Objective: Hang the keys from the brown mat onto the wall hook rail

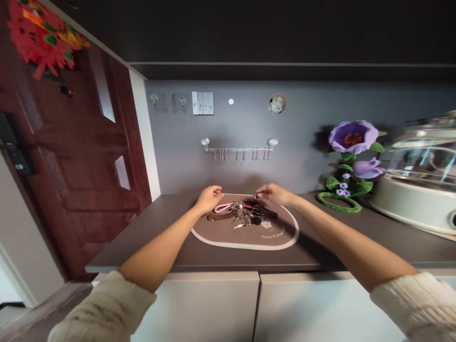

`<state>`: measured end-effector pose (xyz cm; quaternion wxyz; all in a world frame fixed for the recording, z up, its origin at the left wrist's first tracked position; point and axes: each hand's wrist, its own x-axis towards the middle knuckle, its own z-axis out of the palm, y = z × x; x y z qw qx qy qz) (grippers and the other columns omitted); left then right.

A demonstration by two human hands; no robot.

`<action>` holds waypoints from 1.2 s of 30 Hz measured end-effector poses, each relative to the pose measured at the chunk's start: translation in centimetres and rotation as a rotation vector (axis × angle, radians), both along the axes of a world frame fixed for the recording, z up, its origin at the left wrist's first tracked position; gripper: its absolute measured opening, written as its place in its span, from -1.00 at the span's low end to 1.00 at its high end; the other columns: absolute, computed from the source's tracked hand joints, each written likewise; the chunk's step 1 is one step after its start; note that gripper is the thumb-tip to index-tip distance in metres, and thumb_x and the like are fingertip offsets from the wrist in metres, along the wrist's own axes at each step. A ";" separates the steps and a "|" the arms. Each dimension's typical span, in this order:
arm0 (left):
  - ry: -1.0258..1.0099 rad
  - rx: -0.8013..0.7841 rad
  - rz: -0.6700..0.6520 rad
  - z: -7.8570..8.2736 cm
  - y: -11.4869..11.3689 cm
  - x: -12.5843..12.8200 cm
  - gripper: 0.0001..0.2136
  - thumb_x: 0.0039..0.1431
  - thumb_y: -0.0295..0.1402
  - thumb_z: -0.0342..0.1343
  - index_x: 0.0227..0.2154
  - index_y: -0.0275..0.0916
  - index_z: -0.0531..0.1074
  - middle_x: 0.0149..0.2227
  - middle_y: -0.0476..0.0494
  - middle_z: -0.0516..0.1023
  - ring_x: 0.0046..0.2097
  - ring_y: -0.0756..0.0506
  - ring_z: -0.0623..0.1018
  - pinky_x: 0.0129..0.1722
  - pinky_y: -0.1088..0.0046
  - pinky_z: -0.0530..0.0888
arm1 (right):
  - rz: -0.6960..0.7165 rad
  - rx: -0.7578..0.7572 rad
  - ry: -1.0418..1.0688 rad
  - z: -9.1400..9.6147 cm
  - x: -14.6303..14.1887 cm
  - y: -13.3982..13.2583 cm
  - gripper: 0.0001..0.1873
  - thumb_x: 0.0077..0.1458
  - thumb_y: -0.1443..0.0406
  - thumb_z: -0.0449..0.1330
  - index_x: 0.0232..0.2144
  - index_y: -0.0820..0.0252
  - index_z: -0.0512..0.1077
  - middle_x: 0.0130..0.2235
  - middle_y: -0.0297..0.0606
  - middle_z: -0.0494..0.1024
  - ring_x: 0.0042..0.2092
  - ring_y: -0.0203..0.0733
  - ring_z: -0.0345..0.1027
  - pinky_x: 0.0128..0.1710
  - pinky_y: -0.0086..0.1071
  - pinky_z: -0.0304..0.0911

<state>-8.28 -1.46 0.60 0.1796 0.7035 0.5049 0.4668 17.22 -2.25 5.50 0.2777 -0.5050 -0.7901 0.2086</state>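
A heap of keys (245, 219) with rings and straps lies on a brown mat (245, 240) with a pale border. My left hand (209, 199) is over the mat's back left edge, fingers curled closed; what they hold, if anything, is hidden. Just below it are a pink loop strap (223, 208) and a brown strap (220, 216). At the back right of the heap, my right hand (275, 194) pinches a small metal key ring (254, 195) between thumb and fingertips. A dark red-brown key holder (269, 213) lies beneath that hand.
On the wall hangs a clear rail with several hooks (238, 150), above the mat. Purple artificial flowers (353, 137) and a white appliance with a transparent top (420, 199) stand at right. A dark shelf (278, 71) overhangs the counter (171, 256). At left is a red-brown door (81, 166).
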 end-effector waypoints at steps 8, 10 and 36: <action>-0.177 -0.090 -0.247 4.1 -2.6 -0.8 -0.72 -0.10 -0.18 0.14 -0.39 -0.28 0.34 -0.40 -0.05 0.42 -0.36 0.03 0.40 -0.30 0.50 0.33 | 0.140 -0.018 0.024 3.3 -0.1 -1.8 -0.72 -0.12 0.16 0.20 -0.38 0.25 0.46 -0.29 -0.21 0.53 -0.26 -0.23 0.35 -0.17 -0.34 0.20; -0.088 -0.173 -0.409 6.0 -3.7 -0.7 -0.67 -0.11 -0.07 0.12 -0.54 -0.28 0.31 -0.54 0.00 0.34 -0.48 0.06 0.34 -0.39 0.50 0.30 | 0.240 -0.094 0.030 4.6 -0.9 -2.7 -0.63 -0.16 0.07 0.21 -0.41 0.27 0.45 -0.37 -0.22 0.52 -0.35 -0.27 0.34 -0.26 -0.37 0.22; -0.627 -0.657 -0.690 2.6 -4.5 -0.7 -0.40 -0.18 0.30 -0.39 -0.83 -0.21 -0.12 -0.83 0.09 -0.13 -0.76 0.12 -0.02 -0.75 0.55 -0.04 | 0.518 -0.700 0.852 -1.4 -4.4 -3.2 -0.32 -0.12 -0.26 -0.40 -0.83 0.15 -0.17 -0.82 -0.47 -0.18 -0.74 -0.46 -0.32 -0.76 -0.51 -0.32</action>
